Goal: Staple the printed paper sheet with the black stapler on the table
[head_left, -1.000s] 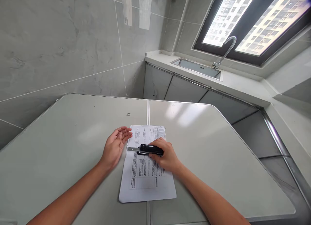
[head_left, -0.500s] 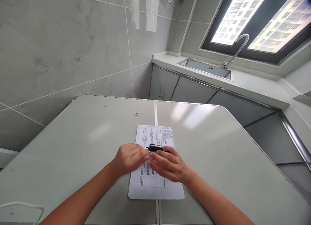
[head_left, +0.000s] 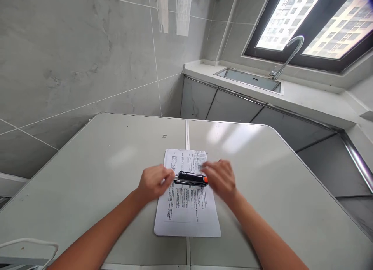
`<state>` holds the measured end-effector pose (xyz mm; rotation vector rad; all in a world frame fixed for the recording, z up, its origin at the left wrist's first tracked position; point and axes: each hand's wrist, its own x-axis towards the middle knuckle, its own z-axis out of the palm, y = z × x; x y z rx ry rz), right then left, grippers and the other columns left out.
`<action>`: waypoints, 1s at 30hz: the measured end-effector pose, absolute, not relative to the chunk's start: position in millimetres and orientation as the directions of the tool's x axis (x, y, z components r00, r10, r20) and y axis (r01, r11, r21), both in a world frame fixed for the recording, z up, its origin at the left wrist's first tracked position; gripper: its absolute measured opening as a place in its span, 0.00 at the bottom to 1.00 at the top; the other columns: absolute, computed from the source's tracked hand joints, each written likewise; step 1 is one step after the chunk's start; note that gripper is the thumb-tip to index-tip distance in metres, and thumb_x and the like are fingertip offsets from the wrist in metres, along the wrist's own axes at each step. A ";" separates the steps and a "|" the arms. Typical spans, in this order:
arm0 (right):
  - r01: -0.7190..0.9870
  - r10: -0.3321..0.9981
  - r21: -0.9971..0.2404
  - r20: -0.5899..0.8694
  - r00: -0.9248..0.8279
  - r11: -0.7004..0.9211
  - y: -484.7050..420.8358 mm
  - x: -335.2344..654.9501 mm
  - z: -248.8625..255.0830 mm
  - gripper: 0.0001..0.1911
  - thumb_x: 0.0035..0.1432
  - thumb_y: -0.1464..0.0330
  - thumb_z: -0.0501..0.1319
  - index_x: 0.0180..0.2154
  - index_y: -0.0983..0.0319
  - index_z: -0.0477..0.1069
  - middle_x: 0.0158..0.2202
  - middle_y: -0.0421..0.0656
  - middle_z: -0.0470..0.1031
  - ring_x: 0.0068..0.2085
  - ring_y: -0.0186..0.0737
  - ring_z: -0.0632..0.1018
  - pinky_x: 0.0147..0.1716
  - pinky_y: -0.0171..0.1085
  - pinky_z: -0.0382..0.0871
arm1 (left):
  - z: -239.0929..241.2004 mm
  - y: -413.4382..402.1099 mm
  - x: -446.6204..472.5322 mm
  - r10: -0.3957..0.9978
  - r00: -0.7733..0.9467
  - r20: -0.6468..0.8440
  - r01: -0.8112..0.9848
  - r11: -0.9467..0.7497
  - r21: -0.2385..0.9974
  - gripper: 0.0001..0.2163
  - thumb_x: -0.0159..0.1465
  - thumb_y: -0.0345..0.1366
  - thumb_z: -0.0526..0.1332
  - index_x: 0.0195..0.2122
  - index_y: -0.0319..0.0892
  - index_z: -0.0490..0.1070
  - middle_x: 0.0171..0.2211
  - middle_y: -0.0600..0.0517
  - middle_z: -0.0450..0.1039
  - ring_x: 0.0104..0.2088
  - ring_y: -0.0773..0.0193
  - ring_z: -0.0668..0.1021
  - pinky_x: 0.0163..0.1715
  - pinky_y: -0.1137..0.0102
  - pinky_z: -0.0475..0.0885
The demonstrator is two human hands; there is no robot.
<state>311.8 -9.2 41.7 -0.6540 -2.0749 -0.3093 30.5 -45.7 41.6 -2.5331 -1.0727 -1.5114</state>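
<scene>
A black stapler [head_left: 190, 177] with an orange patch at its right end lies across the printed sheets [head_left: 189, 223]. My left hand [head_left: 155, 181] is closed at its left end, thumb and finger pinching a thin metal part that sticks out there. My right hand [head_left: 222, 178] is beside the stapler's right end, apart from it, its fingers curled together and blurred by motion. A small dark smear shows at those fingertips; what it is cannot be made out.
The sheets lie over the centre seam of a pale table [head_left: 87, 184]. Two tiny metal strips, apparently staples [head_left: 164, 136], lie beyond them. A white curved rail [head_left: 29, 241] is at the lower left. Behind stand a counter with a sink [head_left: 247, 80] and a tap [head_left: 294, 52].
My right hand has let go of the stapler and moved right and up, uncovering its orange end. My left hand stays at the stapler's left end.
</scene>
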 end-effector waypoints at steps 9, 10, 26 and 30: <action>0.808 0.867 -0.494 0.496 -0.043 0.322 71.5 407.9 -6.0 0.11 0.63 0.59 0.64 0.31 0.56 0.78 0.34 0.43 0.83 0.35 0.47 0.75 0.38 0.45 0.68 | 20.5 16.5 -10.4 0.916 0.037 0.399 0.888 -0.214 0.407 0.10 0.70 0.32 0.57 0.48 0.42 0.75 0.46 0.43 0.76 0.48 0.50 0.75 0.49 0.57 0.74; 0.802 0.887 -0.509 0.459 -0.055 0.313 73.6 408.5 -10.4 0.11 0.63 0.58 0.64 0.31 0.56 0.79 0.35 0.43 0.83 0.36 0.48 0.75 0.39 0.45 0.69 | 17.7 25.0 -12.9 0.925 0.053 0.376 0.898 -0.209 0.388 0.12 0.70 0.32 0.56 0.51 0.41 0.75 0.50 0.41 0.75 0.51 0.48 0.75 0.52 0.55 0.73; 0.868 0.901 -0.384 0.409 -0.147 0.316 80.3 392.8 -27.4 0.14 0.66 0.63 0.57 0.49 0.57 0.77 0.52 0.51 0.74 0.52 0.55 0.70 0.51 0.54 0.70 | 3.0 54.2 -8.9 0.957 0.109 0.268 0.967 -0.165 0.194 0.12 0.72 0.31 0.51 0.46 0.40 0.75 0.50 0.41 0.78 0.50 0.49 0.77 0.50 0.57 0.71; 0.812 0.880 -0.446 0.445 -0.164 0.377 76.3 386.7 -18.4 0.10 0.66 0.65 0.57 0.37 0.58 0.76 0.44 0.49 0.74 0.46 0.51 0.71 0.48 0.50 0.71 | 10.2 31.5 -8.9 0.958 0.057 0.280 0.933 -0.151 0.327 0.11 0.73 0.30 0.51 0.38 0.43 0.71 0.38 0.45 0.77 0.41 0.52 0.77 0.41 0.61 0.71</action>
